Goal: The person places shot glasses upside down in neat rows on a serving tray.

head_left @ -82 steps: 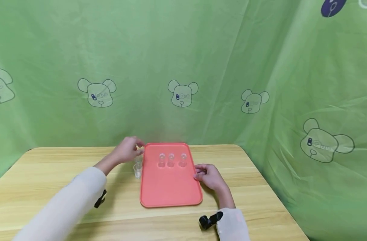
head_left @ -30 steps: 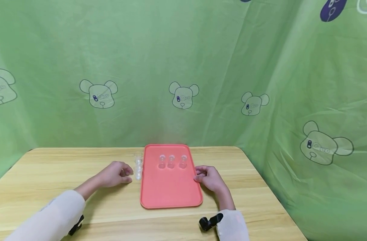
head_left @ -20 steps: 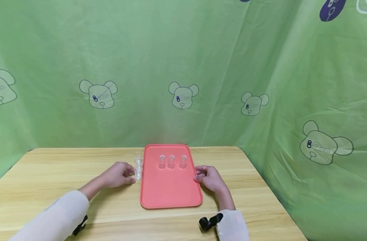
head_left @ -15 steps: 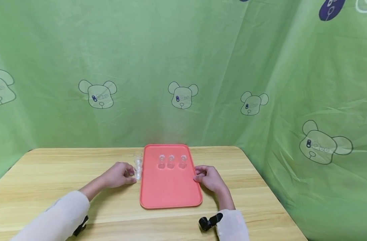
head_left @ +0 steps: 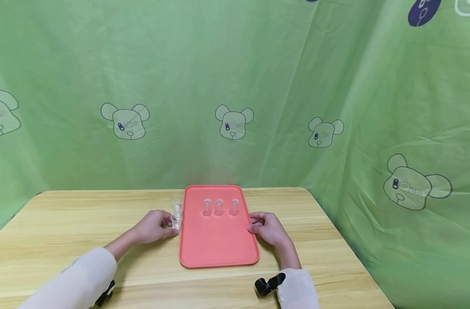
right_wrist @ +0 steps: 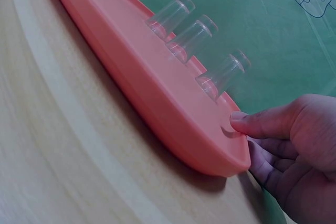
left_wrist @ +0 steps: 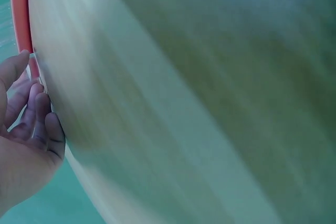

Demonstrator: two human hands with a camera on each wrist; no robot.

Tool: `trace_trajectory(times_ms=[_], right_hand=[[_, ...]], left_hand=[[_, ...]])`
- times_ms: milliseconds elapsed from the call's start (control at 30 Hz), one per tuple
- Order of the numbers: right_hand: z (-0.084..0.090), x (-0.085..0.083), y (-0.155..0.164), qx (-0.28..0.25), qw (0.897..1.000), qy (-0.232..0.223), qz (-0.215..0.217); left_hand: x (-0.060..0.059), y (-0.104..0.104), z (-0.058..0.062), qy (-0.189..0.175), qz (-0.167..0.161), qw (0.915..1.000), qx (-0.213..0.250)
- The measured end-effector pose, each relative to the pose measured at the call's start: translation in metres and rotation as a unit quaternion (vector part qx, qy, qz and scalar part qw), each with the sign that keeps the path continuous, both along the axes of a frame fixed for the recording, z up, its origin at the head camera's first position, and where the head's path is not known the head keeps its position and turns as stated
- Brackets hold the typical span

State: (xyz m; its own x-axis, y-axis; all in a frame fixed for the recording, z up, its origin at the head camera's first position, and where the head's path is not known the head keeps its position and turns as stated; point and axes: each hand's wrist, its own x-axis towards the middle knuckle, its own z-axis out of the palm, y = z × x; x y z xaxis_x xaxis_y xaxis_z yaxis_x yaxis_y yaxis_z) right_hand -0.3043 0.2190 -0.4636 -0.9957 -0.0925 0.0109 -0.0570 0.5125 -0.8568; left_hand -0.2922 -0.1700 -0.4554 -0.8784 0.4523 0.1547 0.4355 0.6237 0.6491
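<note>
A pink tray [head_left: 218,244] lies in the middle of the wooden table, with three small clear cups [head_left: 218,207] in a row at its far end. Two more clear cups stand on the table just left of the tray, a farther cup [head_left: 176,201] and a nearer cup [head_left: 176,221]. My left hand [head_left: 158,225] rests on the table with thumb and fingers curled around the nearer cup. My right hand [head_left: 268,227] pinches the tray's right rim [right_wrist: 231,150], thumb [right_wrist: 254,123] on top and fingers underneath. In the left wrist view, blur hides the cup beside my left hand [left_wrist: 26,129].
The wooden table [head_left: 65,223] ends against a green cloth backdrop [head_left: 235,86] printed with bear heads, which also hangs along the right side. Black wrist-camera mounts [head_left: 269,284] sit on both forearms.
My left hand drew back from the farther cup, dropped to the table and slid right until its fingers closed around the nearer cup. The right hand and tray stayed put.
</note>
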Motion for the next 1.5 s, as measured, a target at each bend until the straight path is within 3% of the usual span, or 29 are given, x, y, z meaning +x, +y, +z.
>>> trace_trajectory(times_ms=[533,867,1100,1500], right_hand=[[-0.001,-0.001,-0.002,-0.005,1.0,0.003,-0.005],[-0.001,-0.002,-0.001,-0.006,1.0,0.001,-0.007],[-0.001,-0.002,0.0,0.001,1.0,0.003,-0.008],[-0.003,-0.002,0.0,-0.004,1.0,0.002,-0.005]], left_hand=[[0.006,0.003,0.002,-0.016,-0.009,0.9995,0.028],[0.006,0.009,0.018,0.005,-0.004,0.9997,0.024],[0.004,0.02,0.027,0.026,-0.025,0.9989,0.028],[-0.004,0.047,0.038,0.023,-0.031,0.9992,0.013]])
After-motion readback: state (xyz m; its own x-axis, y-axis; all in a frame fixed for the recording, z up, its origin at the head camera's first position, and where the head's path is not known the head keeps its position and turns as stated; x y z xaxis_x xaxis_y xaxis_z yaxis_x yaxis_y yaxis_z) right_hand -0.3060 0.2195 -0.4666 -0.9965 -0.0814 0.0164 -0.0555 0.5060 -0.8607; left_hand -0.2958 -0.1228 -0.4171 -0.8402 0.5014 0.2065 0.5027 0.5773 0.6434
